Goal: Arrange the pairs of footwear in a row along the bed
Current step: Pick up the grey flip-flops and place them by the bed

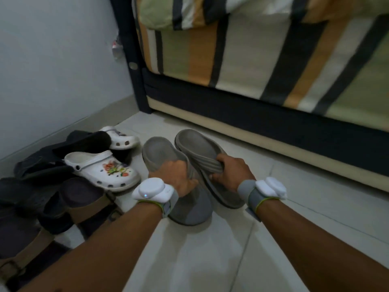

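Note:
Two grey slide sandals are in my hands over the pale tiled floor. My left hand (179,175) grips the strap of the left grey sandal (160,154). The ribbed strap of the right grey sandal (195,144) is held by my right hand (230,171). Both heels point toward the bed (263,60), which has a striped cover and a dark frame. To the left lies a heap of footwear: a white clog with colourful charms (103,169), a second white clog (120,138) behind it, brown strapped sandals (84,199) and black shoes (42,163).
A pale wall (52,60) closes the left side, meeting the bed's dark corner post (134,70). Bare floor tiles (273,165) stretch along the bed's base to the right. Both wrists carry white sensor bands.

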Available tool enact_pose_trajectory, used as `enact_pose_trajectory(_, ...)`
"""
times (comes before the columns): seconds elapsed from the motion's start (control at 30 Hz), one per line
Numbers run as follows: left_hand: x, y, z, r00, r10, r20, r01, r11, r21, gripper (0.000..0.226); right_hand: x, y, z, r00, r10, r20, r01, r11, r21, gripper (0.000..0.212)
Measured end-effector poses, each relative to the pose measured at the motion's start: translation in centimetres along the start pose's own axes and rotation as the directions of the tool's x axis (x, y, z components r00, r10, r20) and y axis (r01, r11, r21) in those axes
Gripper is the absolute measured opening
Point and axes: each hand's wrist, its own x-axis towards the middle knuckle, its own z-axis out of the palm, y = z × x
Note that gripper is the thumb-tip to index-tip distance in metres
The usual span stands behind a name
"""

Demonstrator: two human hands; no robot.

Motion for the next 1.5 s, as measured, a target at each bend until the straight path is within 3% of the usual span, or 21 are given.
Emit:
enact_pose_trajectory(0.17,-3.7,11.9,0.8,0.956,0.284,0.071,-0.271,0.95,-0.152,0.03,-10.6,9.0,-8.9,0.973,0.147,-0.177,-0.148,0.989,0.008,0.043)
enact_pose_trajectory(0.2,-4.2,12.4,0.8,0.952,0.291,0.095,-0.271,0.946,-0.179,0.026,-11.7,9.4,-9.4,0.97,0.151,-0.192,-0.15,0.988,0.021,0.043)
enact_pose_trajectory(0.33,-8.4,24.7,4.1,0.843,0.519,0.141,-0.483,0.846,-0.225,0.025,-21.0,18.6,-15.9,0.894,0.321,-0.311,-0.333,0.943,0.015,0.045)
enact_pose_trajectory(0.63,-18.7,50.0,13.0,0.57,0.808,0.147,-0.749,0.585,-0.312,0.03,-37.4,36.4,-25.7,0.615,0.662,-0.428,-0.686,0.717,0.123,0.043)
enact_pose_trajectory(0.8,-22.6,60.7,18.9,0.478,0.868,0.133,-0.804,0.493,-0.332,0.032,-43.7,46.3,-28.5,0.468,0.767,-0.439,-0.787,0.588,0.189,0.043)
enact_pose_trajectory(0.9,-23.2,64.6,22.5,0.447,0.879,0.166,-0.814,0.477,-0.332,0.034,-45.4,50.8,-28.1,0.409,0.815,-0.411,-0.815,0.529,0.236,0.045)
enact_pose_trajectory(1.07,-22.6,67.1,26.7,0.45,0.87,0.203,-0.815,0.493,-0.306,0.034,-45.0,56.1,-26.0,0.377,0.853,-0.361,-0.827,0.486,0.284,0.046)
enact_pose_trajectory(1.5,-20.5,69.8,31.0,0.409,0.864,0.293,-0.809,0.492,-0.321,0.038,-41.2,60.9,-24.1,0.395,0.872,-0.29,-0.847,0.468,0.253,0.045)
